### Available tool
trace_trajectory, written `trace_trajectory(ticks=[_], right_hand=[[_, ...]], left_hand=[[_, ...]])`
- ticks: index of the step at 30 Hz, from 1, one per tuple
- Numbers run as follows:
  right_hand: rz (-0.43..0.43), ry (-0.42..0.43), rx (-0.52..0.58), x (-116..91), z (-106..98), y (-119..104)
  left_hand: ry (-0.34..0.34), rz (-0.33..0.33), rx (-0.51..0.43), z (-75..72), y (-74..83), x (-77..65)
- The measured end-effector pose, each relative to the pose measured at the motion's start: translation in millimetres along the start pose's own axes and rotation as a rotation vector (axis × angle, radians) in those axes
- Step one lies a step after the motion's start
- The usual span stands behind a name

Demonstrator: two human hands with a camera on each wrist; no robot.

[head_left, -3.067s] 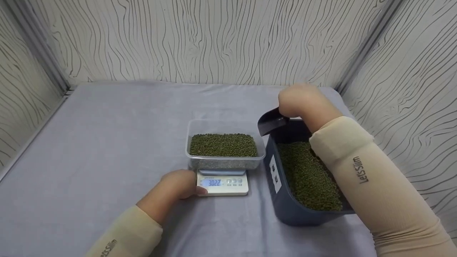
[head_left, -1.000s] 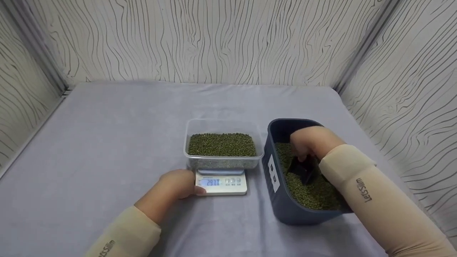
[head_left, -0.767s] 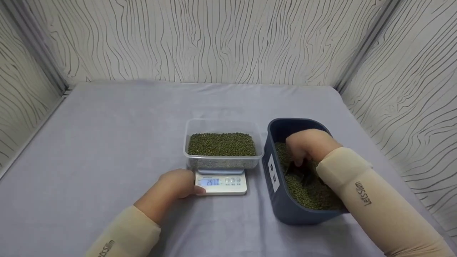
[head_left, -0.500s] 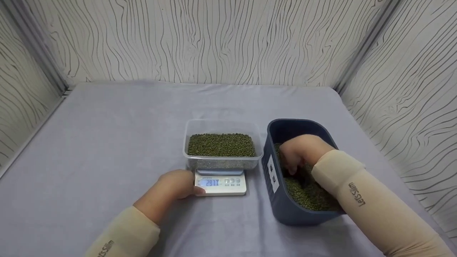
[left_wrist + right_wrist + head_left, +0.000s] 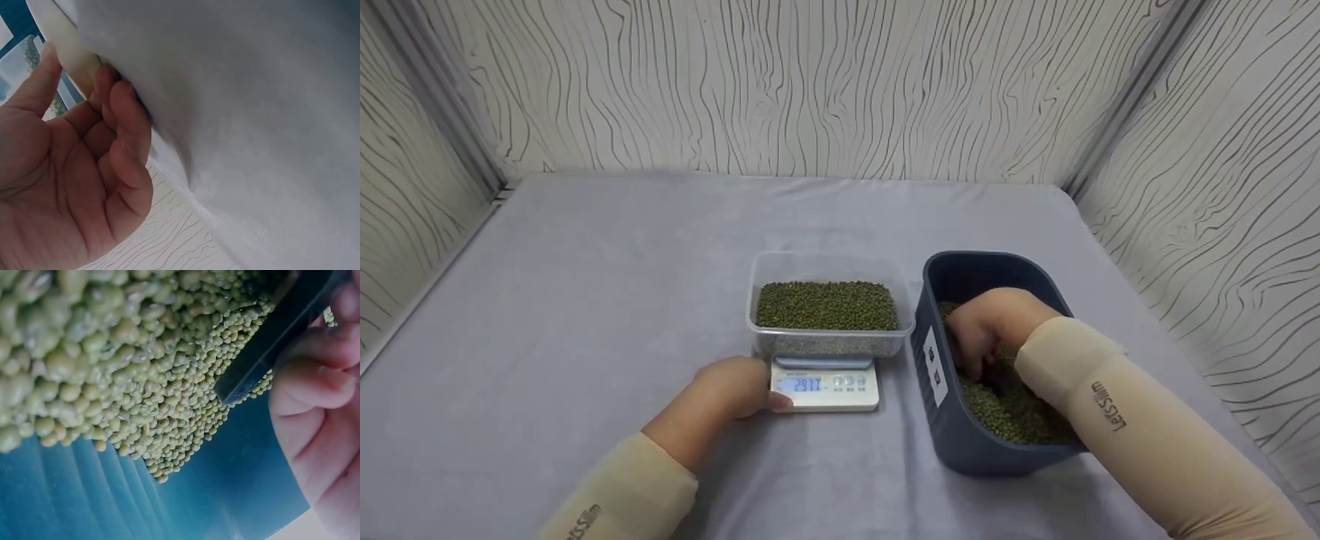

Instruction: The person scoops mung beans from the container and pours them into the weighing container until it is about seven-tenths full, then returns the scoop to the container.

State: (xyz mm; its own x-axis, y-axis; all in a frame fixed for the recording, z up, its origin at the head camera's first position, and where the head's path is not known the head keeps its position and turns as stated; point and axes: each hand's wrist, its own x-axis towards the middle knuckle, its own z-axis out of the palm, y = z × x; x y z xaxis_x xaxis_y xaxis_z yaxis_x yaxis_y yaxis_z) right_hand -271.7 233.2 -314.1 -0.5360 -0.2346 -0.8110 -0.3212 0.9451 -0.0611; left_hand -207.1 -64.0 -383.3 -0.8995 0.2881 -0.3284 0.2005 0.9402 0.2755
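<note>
My left hand [image 5: 735, 386] grips the left edge of a white digital kitchen scale [image 5: 855, 397], thumb on top; the left wrist view shows the other fingers curled at its edge. A clear plastic container [image 5: 832, 341] sits on the scale, partly filled with green mung beans [image 5: 825, 306]. Its lit display seems to read 2977, the decimal point unclear. At the right, my right hand [image 5: 986, 330] reaches into a dark blue bin [image 5: 982, 454] of mung beans [image 5: 169, 399]. It holds a black scoop [image 5: 270, 343], dug into the beans in the right wrist view and hidden from the head camera.
A pale grey cloth [image 5: 607, 285] covers the table. Wood-grain patterned panels [image 5: 780, 90] enclose the back and sides. The bin's left wall, bearing a white label [image 5: 935, 367], stands close beside the clear container.
My right hand has come down from above the bin with the scoop, which has sunk out of the head view. The display changed from about 3022 to 2977. The left hand stays put.
</note>
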Motion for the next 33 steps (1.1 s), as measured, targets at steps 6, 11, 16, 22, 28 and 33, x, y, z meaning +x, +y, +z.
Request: trace_trajectory(ticks=[6, 11, 16, 22, 28, 33], right_hand=[[0.032, -0.021, 0.013, 1, 0, 2], [0.002, -0.047, 0.107, -3, -3, 6], [-0.088, -0.081, 0.169, -7, -7, 14], [-0.169, -0.084, 0.22, -14, -10, 27], [-0.175, -0.045, 0.252, -25, -16, 36], [-0.159, -0.014, 0.265, -37, -23, 40]], left_hand=[[-0.011, -0.014, 0.014, 0.5, -0.3, 1.3], [-0.007, -0.012, 0.019, 2.0, -0.7, 3.0], [-0.005, -0.009, 0.01, 1.8, -0.4, 2.2], [0.0, 0.002, 0.003, 1.7, -0.8, 1.9], [0.006, 0.016, 0.001, 1.6, -2.0, 1.7], [-0.009, 0.009, 0.006, 1.0, -1.9, 2.5]])
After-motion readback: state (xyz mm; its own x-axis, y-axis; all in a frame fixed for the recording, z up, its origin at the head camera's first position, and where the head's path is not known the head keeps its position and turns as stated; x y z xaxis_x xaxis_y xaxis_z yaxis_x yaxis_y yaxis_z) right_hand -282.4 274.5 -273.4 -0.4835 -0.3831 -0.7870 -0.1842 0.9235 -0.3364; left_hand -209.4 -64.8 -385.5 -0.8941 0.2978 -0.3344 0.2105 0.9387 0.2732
